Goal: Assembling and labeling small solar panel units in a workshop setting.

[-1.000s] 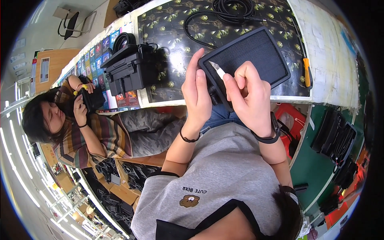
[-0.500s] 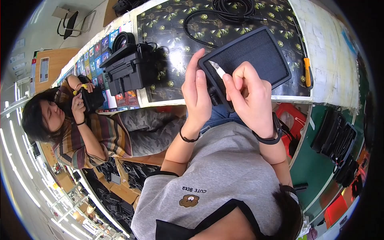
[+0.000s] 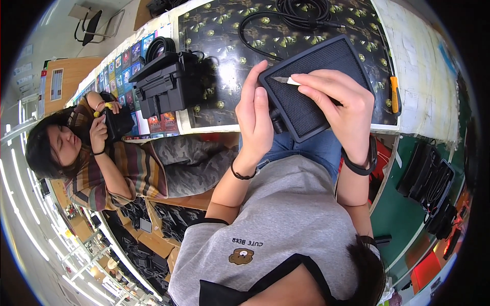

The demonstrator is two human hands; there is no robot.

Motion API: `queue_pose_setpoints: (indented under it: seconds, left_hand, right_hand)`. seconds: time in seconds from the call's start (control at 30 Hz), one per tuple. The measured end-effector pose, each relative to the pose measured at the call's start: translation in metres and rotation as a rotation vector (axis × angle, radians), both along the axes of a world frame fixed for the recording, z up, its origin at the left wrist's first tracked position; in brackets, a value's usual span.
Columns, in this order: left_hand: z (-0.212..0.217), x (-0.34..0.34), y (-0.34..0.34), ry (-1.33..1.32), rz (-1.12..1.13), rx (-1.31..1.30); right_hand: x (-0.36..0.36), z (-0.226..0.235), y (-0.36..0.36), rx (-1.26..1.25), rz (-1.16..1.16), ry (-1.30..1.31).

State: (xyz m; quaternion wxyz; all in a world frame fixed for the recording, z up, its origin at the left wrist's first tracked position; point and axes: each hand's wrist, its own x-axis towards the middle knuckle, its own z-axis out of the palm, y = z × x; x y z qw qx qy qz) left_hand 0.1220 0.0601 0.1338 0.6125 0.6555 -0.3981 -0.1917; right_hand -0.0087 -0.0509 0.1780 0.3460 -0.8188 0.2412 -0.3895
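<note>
A flat black rectangular device (image 3: 328,57) with a fine mesh face and a raised frame is tilted over the table's near edge, above my lap. My left hand (image 3: 254,122) grips its left edge, thumb and fingers along the frame. Between the thumb and fingers of my right hand (image 3: 347,99) is a small craft knife (image 3: 281,79) with a pointed metal blade and a white grip. The blade lies low over the mesh near the upper left corner; I cannot tell whether it touches. A dark knob or joint (image 3: 277,121) sticks out at the device's lower left.
A coiled black cable (image 3: 306,11) lies at the far side of the table. An orange-handled screwdriver (image 3: 394,95) is on the right. Left stands an open black case (image 3: 166,89). Beyond it, a co-worker (image 3: 109,158) handles a black item. Black gear (image 3: 426,176) lies at right.
My right hand has shifted right and turned, laying the knife flatter over the mesh. The device has moved slightly right and toward me. My left hand keeps its hold.
</note>
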Motion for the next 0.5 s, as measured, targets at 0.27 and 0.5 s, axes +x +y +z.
queue_pose_setpoints:
  seconds: [0.27, 0.5]
  left_hand:
    - [0.0032, -0.0009, -0.0006, 0.008, -0.013, -0.023]
    - [0.0005, 0.0016, -0.0039, 0.003, -0.012, -0.048]
  right_hand:
    - [0.0031, -0.0079, -0.0069, -0.031, 0.088, 0.001]
    - [0.0065, -0.0095, -0.0041, -0.06, 0.032, 0.01]
